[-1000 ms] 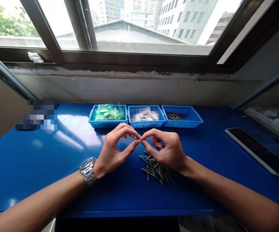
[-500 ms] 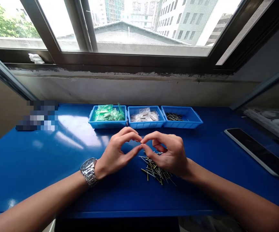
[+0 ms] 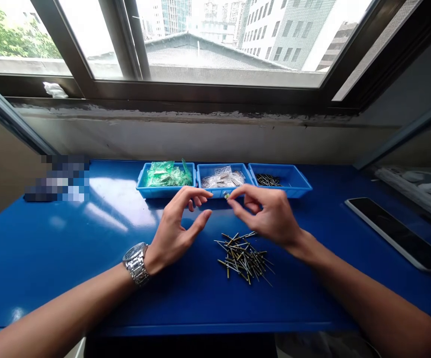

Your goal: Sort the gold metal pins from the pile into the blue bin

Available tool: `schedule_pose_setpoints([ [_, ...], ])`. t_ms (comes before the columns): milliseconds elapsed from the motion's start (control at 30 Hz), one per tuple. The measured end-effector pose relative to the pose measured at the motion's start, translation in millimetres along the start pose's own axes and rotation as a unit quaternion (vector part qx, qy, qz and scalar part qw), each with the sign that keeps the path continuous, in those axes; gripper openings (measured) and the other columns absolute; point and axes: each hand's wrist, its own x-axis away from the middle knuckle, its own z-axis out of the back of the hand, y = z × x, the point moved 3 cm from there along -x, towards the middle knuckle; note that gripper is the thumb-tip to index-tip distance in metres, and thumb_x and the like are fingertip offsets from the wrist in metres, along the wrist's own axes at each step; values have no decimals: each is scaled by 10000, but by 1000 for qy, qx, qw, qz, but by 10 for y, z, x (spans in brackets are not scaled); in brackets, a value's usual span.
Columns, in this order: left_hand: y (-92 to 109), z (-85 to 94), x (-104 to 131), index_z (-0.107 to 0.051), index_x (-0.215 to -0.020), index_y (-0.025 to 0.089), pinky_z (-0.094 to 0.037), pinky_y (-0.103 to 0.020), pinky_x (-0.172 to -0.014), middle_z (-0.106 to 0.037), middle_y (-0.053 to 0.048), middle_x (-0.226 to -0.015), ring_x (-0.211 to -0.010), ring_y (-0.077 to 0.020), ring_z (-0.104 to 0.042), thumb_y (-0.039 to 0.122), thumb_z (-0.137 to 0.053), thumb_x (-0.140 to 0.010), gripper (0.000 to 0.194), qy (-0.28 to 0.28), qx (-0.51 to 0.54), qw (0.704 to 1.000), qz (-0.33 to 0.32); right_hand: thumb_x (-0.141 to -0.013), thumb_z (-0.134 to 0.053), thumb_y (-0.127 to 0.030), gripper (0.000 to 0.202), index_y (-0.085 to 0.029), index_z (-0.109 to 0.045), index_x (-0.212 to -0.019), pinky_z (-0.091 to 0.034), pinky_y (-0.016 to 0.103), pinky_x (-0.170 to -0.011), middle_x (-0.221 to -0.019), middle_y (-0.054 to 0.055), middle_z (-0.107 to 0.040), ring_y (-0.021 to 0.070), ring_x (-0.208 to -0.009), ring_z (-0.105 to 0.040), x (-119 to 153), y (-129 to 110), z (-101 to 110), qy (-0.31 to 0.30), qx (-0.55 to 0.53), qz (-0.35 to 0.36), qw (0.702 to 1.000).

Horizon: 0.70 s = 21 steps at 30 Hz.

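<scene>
My left hand point(image 3: 180, 231), with a metal watch point(image 3: 136, 263) on its wrist, is held over the table, fingers and thumb apart and holding nothing. Just to its right, my right hand point(image 3: 266, 211) is closed in a pinch at thumb and forefinger. Between those fingertips shows a small shiny yellow-green piece point(image 3: 227, 196); its exact kind is too small to make out. Below my right hand lies a loose pile of thin metal pins point(image 3: 243, 258), some with brass-coloured ends.
Three blue bins stand in a row: one with green bags point(image 3: 166, 175), one with clear bags point(image 3: 223, 176), one with dark pins point(image 3: 268, 180). A phone point(image 3: 398, 233) lies at right on the blue table point(image 3: 69, 258). Behind is a window.
My hands have parted from their fingertip-to-fingertip touch and moved slightly up, toward the bins. My left fingers have opened; my right stays pinched. More of the pin pile shows.
</scene>
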Motion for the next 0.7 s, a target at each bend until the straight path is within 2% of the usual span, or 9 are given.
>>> schedule_pose_setpoints([
  [100,-16,4,4,-626,-1165,202,-493,-344,-834,-642,-61,-1097,-969,-180,-587,239,-583,-1001,174,-6,4,1000,10,-893,-673,-296,120,-192,-731,-880,-335,265,-523,-531,-62,-426,95,-474,-392,-98,271,295,49,124,-64,989],
  [167,-14,1,4,-630,-1144,200,-493,-347,-826,-644,-62,-1090,-963,-181,-587,230,-573,-1002,156,-13,6,1000,10,-867,-684,-313,118,-208,-736,-859,-321,279,-544,-541,-44,-470,111,-499,-422,-136,473,457,53,205,-122,970],
  [267,-13,-10,1,-633,-1136,194,-494,-349,-826,-646,-62,-1086,-965,-182,-591,214,-569,-998,154,-20,5,1000,12,-847,-692,-351,140,-223,-749,-841,-285,288,-544,-567,-15,-534,134,-521,-456,-145,684,575,11,268,-198,943],
  [367,-16,-20,-1,-635,-1129,188,-494,-351,-829,-648,-63,-1083,-972,-184,-597,201,-566,-994,152,-25,3,1000,13,-878,-670,-376,175,-221,-751,-867,-301,284,-550,-576,-15,-539,129,-527,-457,-141,655,558,-36,224,-179,957],
  [400,-17,-22,0,-635,-1127,187,-494,-352,-831,-648,-63,-1082,-974,-184,-599,197,-565,-993,151,-25,2,1000,13,-893,-660,-384,187,-220,-749,-883,-312,277,-547,-572,-22,-524,122,-522,-448,-139,601,521,-66,180,-155,969],
  [467,-20,-24,4,-635,-1125,189,-495,-351,-832,-651,-62,-1081,-974,-183,-605,192,-563,-992,151,-30,1,999,15,-911,-652,-398,204,-218,-748,-910,-330,255,-530,-570,-37,-501,109,-518,-440,-119,463,403,-170,72,-110,977],
  [567,-22,-21,10,-634,-1130,194,-496,-347,-835,-657,-59,-1092,-974,-180,-613,188,-561,-994,154,-35,0,999,18,-902,-671,-377,183,-217,-756,-924,-342,223,-501,-585,-43,-515,98,-521,-452,-44,287,205,-339,-30,-82,937],
  [633,-23,-18,12,-636,-1129,197,-496,-344,-833,-660,-57,-1092,-973,-180,-615,185,-559,-995,155,-38,-2,999,18,-895,-675,-341,151,-218,-760,-919,-338,214,-492,-591,-45,-528,92,-516,-452,-1,230,107,-398,-45,-75,913],
  [700,-26,-17,11,-641,-1121,196,-495,-341,-824,-663,-56,-1076,-965,-180,-615,183,-557,-995,152,-43,-4,999,20,-896,-671,-316,133,-218,-759,-916,-334,211,-494,-584,-50,-524,88,-508,-449,19,211,43,-420,-50,-69,904],
])
